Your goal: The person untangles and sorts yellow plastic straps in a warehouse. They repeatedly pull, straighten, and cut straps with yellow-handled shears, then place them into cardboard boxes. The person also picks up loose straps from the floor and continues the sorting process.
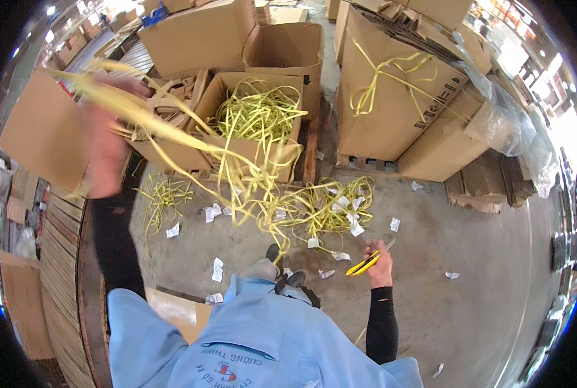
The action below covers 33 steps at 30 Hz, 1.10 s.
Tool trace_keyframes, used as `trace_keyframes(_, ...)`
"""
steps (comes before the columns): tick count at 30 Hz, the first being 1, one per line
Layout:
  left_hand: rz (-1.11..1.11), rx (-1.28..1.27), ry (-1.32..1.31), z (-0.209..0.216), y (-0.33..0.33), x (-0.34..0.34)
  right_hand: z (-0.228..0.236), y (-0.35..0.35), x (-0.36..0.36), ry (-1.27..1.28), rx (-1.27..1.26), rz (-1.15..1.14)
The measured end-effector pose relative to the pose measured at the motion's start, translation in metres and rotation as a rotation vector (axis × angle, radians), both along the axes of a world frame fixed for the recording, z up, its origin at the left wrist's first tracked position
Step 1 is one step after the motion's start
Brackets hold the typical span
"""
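Note:
My left hand (107,139), smeared by motion, is raised at the left with its fingers closed on yellow strapping bands (166,132). The bands stretch from it across the front of a box and trail down to the floor. My right hand (381,264) is low, right of my feet, and grips a yellow utility knife (361,265). The tip of the knife's blade seems to point up and right. A tangled pile of yellow straps (330,204) lies on the floor ahead of my feet. More straps (256,113) fill an open carton (220,81) beyond it.
A roller conveyor (62,252) runs along my left, with a cardboard sheet (43,132) above it. Large cartons (392,97) stand on a pallet at the far right, with loose straps and plastic film (502,123). White paper scraps (217,269) litter the concrete floor (469,310).

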<state>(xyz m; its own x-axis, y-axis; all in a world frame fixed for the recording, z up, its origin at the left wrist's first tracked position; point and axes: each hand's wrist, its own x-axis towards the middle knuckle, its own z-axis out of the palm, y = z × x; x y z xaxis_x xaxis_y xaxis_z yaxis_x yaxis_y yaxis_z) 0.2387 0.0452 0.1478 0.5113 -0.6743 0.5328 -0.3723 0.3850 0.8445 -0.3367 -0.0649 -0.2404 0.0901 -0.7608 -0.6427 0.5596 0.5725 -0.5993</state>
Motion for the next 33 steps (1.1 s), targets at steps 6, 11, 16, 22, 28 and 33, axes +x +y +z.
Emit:
trace_keyframes(6, 0.148, 0.165, -0.543, 0.152, 0.178, 0.153, 0.026, -0.070, 0.012, 0.085, -0.151, -0.060)
trace_keyframes(11, 0.208, 0.203, -0.493, 0.123, 0.186, 0.157, -0.010, -0.088, 0.098, -0.057, -0.070, 0.035)
trace_keyframes(16, 0.304, 0.628, 0.100, -0.017, 0.147, 0.165, -0.062, -0.070, 0.220, -0.195, 0.203, 0.276)
trace_keyframes(22, 0.399, 1.038, 0.103, -0.166, 0.144, 0.243, -0.080, -0.109, 0.396, -0.198, 0.341, 0.277)
trace_keyframes(28, 0.485, 1.419, 0.002, -0.305, 0.148, 0.318, -0.102, -0.185, 0.661, -0.189, 0.257, 0.448)
trace_keyframes(33, 0.534, 1.223, 0.309, -0.363, 0.156, 0.317, -0.144, -0.230, 0.903, -0.334, 0.219, 0.573)
